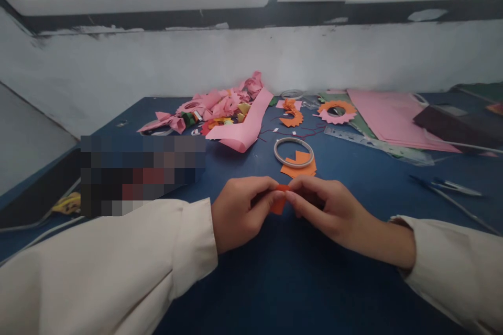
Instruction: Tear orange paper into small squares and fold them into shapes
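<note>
Between both hands, over the near part of the blue table, is a small piece of orange paper. My left hand pinches it between thumb and fingertips. From the other side, my right hand pinches its top edge, the two thumbs almost meeting. My fingers cover part of the paper, so its full shape is hidden. Just beyond the hands lie several orange paper pieces, with a roll of clear tape resting partly on them.
Crumpled pink paper and a curled pink strip lie at the back left. Behind the tape are an orange folded-paper arc and an orange-and-pink ring. A clear ruler, pink sheets and pens are at the right.
</note>
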Demonstrator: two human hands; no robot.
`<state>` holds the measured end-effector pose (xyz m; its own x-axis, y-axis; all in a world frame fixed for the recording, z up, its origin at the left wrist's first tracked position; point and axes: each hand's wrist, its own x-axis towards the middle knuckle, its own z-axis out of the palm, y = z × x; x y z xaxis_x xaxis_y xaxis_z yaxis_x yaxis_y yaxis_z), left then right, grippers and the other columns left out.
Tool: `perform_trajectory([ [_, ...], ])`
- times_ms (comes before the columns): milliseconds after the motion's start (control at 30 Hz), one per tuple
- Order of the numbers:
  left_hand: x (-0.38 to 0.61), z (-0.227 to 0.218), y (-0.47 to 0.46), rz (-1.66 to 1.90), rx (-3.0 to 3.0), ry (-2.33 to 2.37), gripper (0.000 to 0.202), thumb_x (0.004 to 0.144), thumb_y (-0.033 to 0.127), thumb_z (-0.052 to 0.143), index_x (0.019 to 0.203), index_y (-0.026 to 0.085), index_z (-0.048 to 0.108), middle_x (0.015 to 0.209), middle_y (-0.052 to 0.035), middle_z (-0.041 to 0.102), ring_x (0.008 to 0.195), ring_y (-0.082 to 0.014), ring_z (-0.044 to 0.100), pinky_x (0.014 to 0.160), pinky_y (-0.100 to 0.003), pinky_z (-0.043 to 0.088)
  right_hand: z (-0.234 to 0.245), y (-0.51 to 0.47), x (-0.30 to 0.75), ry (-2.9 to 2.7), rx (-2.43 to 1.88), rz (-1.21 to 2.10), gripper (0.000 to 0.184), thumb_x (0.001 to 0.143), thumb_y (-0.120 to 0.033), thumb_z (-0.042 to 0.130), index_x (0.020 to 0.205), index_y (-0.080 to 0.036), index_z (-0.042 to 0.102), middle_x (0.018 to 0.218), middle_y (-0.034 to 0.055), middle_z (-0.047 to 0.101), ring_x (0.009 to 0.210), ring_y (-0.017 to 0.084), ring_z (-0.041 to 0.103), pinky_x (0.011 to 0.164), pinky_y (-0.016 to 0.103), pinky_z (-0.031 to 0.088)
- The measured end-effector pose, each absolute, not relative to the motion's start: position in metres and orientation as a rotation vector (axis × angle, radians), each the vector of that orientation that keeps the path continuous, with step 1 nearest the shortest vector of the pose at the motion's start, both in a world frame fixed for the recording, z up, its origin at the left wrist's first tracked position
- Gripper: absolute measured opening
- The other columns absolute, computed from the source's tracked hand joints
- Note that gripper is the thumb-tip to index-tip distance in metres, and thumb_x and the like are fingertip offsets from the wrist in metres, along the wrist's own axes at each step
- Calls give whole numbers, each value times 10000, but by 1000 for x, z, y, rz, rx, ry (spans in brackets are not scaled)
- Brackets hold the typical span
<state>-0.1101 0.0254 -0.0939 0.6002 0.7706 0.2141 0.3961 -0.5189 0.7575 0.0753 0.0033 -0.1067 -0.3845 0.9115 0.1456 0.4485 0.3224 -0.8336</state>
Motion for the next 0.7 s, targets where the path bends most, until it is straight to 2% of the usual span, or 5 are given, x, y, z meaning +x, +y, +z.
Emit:
perform_trajectory([
  [167,-110,-95,26,721,2151,882,212,881,166,444,739,127,597,604,23,575,520,-56,491,533,-169,378,-103,2,76,-2082,-1205,929,277,905,-341,411,731,-165,534,591,-33,474,506,68,386,466,206,304],
  [300,-110,-94,26,689,2172,898,212,879,185,455,725,128,590,562,36,536,494,-55,461,507,-174,356,-102,2,76,-2086,-1173,959,252,903,-306,417,716,-172,520,578,-48,431,500,63,365,463,198,296],
  [533,-110,-93,26,684,2157,891,204,880,194,468,724,136,586,578,41,547,501,-48,455,511,-169,343,-102,1,78,-2109,-1155,971,245,910,-313,409,751,-174,533,617,-36,470,526,68,391,484,200,311],
  [700,-110,-93,24,682,2133,896,235,888,228,457,706,140,575,553,45,515,485,-52,427,496,-179,325,-100,1,80,-2083,-1124,1081,312,941,-363,346,765,-177,524,637,-23,506,536,72,434,500,196,346],
])
